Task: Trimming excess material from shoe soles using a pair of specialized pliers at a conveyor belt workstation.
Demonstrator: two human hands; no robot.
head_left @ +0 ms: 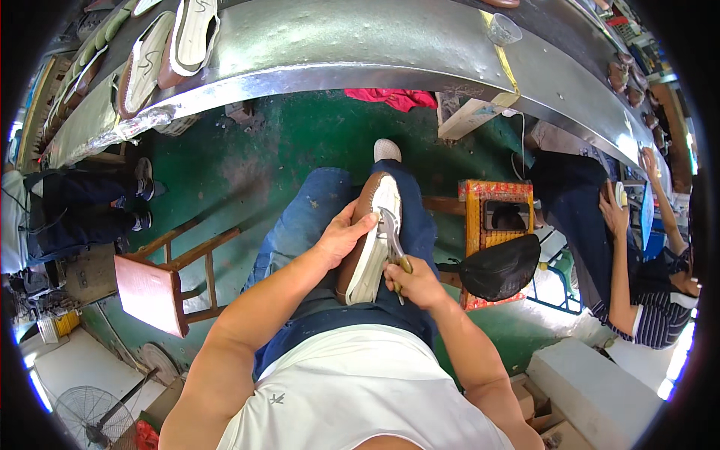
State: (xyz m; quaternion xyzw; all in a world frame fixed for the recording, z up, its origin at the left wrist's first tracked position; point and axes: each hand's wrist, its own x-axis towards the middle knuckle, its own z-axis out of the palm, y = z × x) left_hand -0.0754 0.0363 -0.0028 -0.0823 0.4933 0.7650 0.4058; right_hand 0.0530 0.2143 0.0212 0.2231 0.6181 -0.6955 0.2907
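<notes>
Your head cam, L of the pair, wide fisheye, looks down & slightly fwd over your white shirt (375,375); L hand (346,238) & R hand (417,282) sit nr ctr, fairly close; metal bench (337,41) bends across top.

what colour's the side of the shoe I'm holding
The shoe's side is brown, clearest in the head view.

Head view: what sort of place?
Probably a shoe workshop: brown-and-white shoes sit on a metal bench, the left hand holds another shoe, and the right hand grips pliers over it.
</notes>
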